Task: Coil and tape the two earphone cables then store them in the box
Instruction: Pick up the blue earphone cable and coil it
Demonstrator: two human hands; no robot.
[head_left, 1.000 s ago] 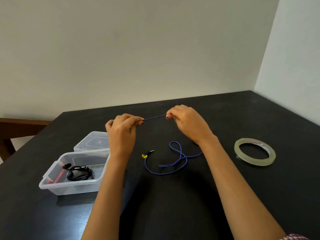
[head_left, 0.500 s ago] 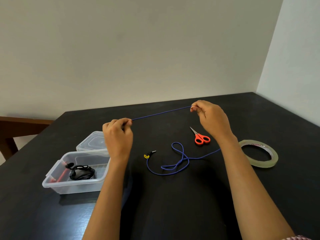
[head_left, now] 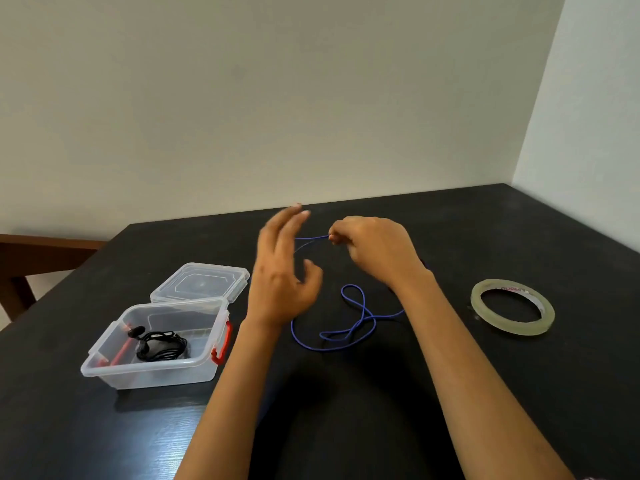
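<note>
A blue earphone cable (head_left: 360, 315) lies in loose loops on the black table (head_left: 381, 410). My right hand (head_left: 374, 249) pinches one stretch of it above the table. My left hand (head_left: 282, 268) is held up beside it with fingers spread, and the raised blue strand runs to its palm side, hidden there. Whether it loops around the fingers I cannot tell. A clear plastic box (head_left: 152, 367) with red latches stands at the left. A coiled black earphone cable (head_left: 159, 346) lies inside it.
The box's clear lid (head_left: 201, 282) lies just behind the box. A roll of clear tape (head_left: 512, 311) sits flat at the right. A wooden bench (head_left: 38, 251) shows past the table's left edge. Walls close in behind and at the right.
My hands have come together again. The left hand has gone from a pinch to spread fingers and moved right. My right arm now hides the orange scissors seen half a second ago.
</note>
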